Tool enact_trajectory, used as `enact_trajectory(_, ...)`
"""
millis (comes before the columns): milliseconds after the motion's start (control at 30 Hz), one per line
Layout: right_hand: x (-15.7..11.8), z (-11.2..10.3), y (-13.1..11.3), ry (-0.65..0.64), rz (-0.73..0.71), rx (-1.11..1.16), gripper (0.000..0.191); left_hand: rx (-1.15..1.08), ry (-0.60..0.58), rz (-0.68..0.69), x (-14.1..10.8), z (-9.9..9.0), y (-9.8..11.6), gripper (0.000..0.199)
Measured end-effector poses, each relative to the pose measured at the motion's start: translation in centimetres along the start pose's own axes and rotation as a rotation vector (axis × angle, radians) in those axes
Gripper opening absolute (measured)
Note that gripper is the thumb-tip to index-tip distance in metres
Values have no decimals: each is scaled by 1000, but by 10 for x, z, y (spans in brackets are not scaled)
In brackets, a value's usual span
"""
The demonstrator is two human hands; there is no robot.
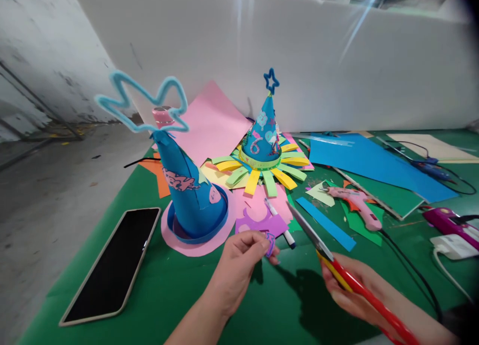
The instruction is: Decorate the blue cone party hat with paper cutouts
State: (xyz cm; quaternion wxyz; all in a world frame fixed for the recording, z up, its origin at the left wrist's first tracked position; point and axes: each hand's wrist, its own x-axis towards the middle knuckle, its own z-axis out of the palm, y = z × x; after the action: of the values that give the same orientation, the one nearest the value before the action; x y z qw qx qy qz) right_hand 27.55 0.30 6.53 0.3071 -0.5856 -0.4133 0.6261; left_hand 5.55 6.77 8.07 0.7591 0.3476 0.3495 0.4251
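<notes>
Head cam has me looking down at a green table (149, 280), easily the biggest thing in my feed. Next size down are the pink sheet (215, 120) at the back and the blue sheet (359, 160) over on the right. Then there's the tall blue hat (190, 205), leaning a bit on its round pink brim, with a bent light-blue fuzzy wire up top. Behind it to the right stands the star-topped hat (262, 135), yellow and green paper loops all around its base. A dark-screened phone (112, 265) lies flat near the left edge. My right hand (350, 285) is wrapped around the red-and-yellow scissors (359, 285), blades angled up and away over the table. Beyond that hand lies a pink glue gun (357, 200), with a blue strip (325, 222) just left of it. A purple scrap (277, 223) sits past my left hand (241, 260), near a white marker (287, 234). Smallest of the lot is the purple cutout (270, 242), pinched between my left thumb and fingers, right in front of that scrap.
</notes>
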Motion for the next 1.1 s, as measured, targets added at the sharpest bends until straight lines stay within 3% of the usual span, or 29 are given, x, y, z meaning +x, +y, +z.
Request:
enact_trajectory(67, 8, 18, -13, 17, -101, 80, 34, 38, -9, -11, -1, 1, -3, 18)
enact_trajectory(200, 19, 56, -41, 196, -296, 105, 33, 116, -14, -5, -1, 2, -9, 17)
enact_trajectory(333, 27, 75, -47, 261, -401, 222, 34, 192, -20, 20, -1, 1, -11, 19)
enact_trajectory(600, 31, 77, -43, 259, -413, 250, 31, 221, -1, -2, -2, 3, -15, 21)
enact_trajectory(733, 28, 77, -42, 181, -392, 248, 29, 175, 16, -5, -3, 3, -15, 17)
enact_trajectory(1100, 28, 72, -44, 190, -378, 186, 29, 51, -19, -91, 0, 1, -15, 15)
